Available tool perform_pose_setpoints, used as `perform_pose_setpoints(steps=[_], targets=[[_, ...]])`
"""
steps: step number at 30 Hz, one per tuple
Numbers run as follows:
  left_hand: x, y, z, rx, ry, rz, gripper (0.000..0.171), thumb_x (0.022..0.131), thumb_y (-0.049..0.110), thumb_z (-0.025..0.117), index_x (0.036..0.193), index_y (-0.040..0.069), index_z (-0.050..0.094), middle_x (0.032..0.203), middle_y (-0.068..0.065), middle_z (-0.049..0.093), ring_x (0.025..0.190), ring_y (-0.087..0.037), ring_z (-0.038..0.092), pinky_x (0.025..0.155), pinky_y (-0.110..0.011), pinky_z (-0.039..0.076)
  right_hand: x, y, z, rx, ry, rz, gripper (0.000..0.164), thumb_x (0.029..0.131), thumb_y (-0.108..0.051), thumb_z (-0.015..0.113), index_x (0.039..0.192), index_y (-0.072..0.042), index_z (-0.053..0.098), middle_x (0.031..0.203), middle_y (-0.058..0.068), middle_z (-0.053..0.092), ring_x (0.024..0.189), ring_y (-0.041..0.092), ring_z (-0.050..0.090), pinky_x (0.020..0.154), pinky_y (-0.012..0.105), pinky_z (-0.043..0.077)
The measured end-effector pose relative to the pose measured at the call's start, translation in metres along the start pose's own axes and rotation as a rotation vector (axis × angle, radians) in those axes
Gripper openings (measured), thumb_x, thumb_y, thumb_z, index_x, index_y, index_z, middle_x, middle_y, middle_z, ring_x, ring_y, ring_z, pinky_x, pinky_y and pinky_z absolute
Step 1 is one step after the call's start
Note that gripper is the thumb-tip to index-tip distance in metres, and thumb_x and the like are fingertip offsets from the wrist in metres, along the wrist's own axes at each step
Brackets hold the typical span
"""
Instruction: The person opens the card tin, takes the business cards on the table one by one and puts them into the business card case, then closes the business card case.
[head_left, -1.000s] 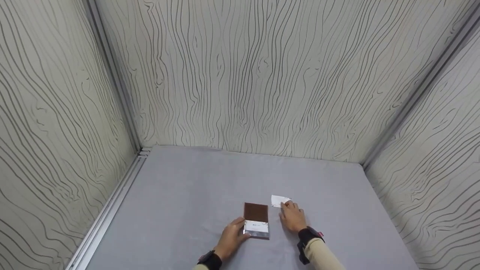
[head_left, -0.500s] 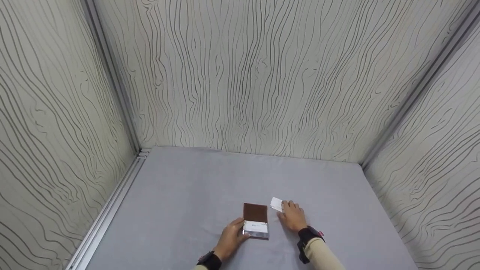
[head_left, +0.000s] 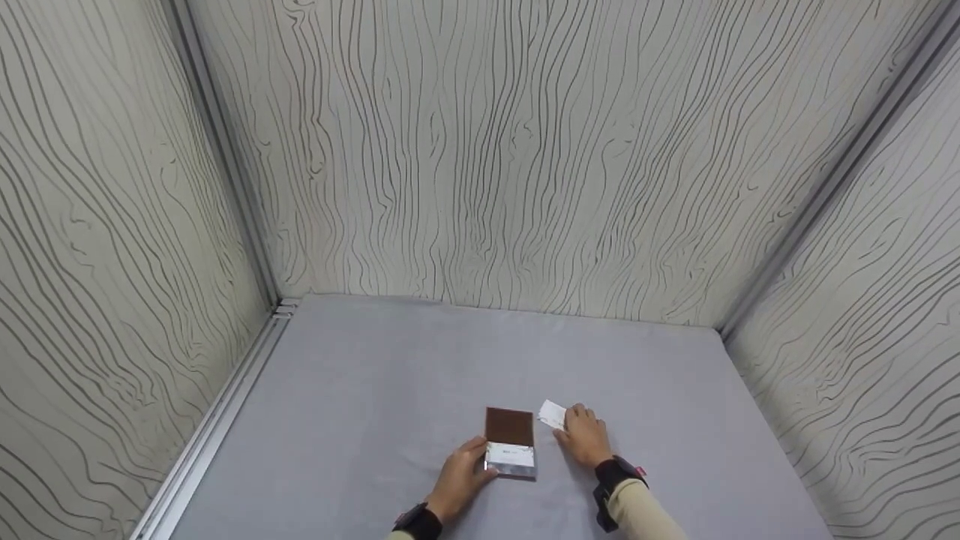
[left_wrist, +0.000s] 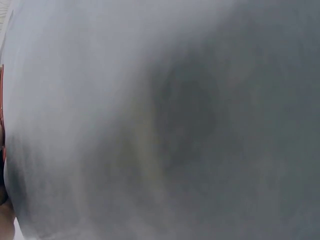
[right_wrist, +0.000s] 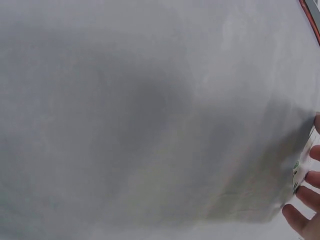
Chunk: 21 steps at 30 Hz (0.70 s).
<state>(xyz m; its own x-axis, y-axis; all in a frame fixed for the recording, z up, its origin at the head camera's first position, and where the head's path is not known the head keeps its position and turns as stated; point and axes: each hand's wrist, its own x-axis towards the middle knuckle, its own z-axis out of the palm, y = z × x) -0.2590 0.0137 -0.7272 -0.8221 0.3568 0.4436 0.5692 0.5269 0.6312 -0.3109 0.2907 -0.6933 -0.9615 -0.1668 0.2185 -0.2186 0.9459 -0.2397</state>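
An opened brown card case (head_left: 510,426) lies on the grey cloth in the head view, its flap folded away at the far side. In its near half sits a white printed card (head_left: 511,454), with a greyish strip below it. My left hand (head_left: 459,474) grips the case's left edge, thumb at the near corner. To the right of the case, my right hand (head_left: 585,437) pinches white cards (head_left: 552,414); how many cannot be told. The right wrist view shows the fingers (right_wrist: 309,197) along the cards' edge, where a little green print is visible. Only slivers of hand and case appear in the left wrist view.
Grey cloth (head_left: 390,375) covers the table. Wood-grain patterned panels (head_left: 480,150) rise at the back and both sides. A metal rail (head_left: 217,420) runs along the left table edge.
The cards under my right hand have turned and shifted slightly nearer, with the hand's grip now at their right side. My left hand and the case stay almost still.
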Motion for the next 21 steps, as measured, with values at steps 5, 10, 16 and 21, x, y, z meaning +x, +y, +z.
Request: perform_pose_setpoints(steps=[5,10,16,21], targets=[[-0.0004,-0.0001,0.0005,0.01,0.019,0.019,0.045,0.081,0.013,0.079,0.116,-0.012,0.065,0.121,-0.024,0.064,0.115,-0.037,0.061,0.099,-0.045,0.049,0.0012,0.0038,0.0034,0.041,0.035,0.021,0.03,0.081,-0.018,0.078,0.092,-0.002,0.055,0.092,0.014,0.052,0.087,0.036,0.052,0.071,0.052,0.045],[0.0004,0.0011,0.001,0.016,0.039,0.037,0.045,0.08,0.012,0.08,0.115,-0.013,0.066,0.119,-0.025,0.065,0.112,-0.037,0.062,0.097,-0.045,0.05,0.0007,0.0056,0.0026,0.076,0.062,0.047,0.039,0.077,-0.018,0.081,0.103,-0.001,0.058,0.092,0.019,0.052,0.088,0.039,0.048,0.075,0.053,0.042],[0.0007,0.0021,0.0005,0.012,0.022,0.012,0.047,0.08,0.012,0.08,0.116,-0.014,0.065,0.12,-0.025,0.064,0.114,-0.037,0.061,0.098,-0.045,0.05,0.0009,0.0052,0.0009,0.077,0.096,0.041,0.055,0.071,-0.018,0.085,0.114,0.005,0.061,0.096,0.021,0.047,0.092,0.04,0.044,0.077,0.054,0.042],[0.0002,0.0025,-0.001,0.001,-0.011,-0.028,0.046,0.082,0.013,0.079,0.118,-0.012,0.065,0.123,-0.023,0.063,0.117,-0.038,0.059,0.1,-0.046,0.048,0.0026,0.0036,0.0035,0.098,0.117,0.031,0.04,0.076,-0.015,0.082,0.106,0.003,0.064,0.1,0.017,0.045,0.095,0.038,0.042,0.077,0.053,0.043]])
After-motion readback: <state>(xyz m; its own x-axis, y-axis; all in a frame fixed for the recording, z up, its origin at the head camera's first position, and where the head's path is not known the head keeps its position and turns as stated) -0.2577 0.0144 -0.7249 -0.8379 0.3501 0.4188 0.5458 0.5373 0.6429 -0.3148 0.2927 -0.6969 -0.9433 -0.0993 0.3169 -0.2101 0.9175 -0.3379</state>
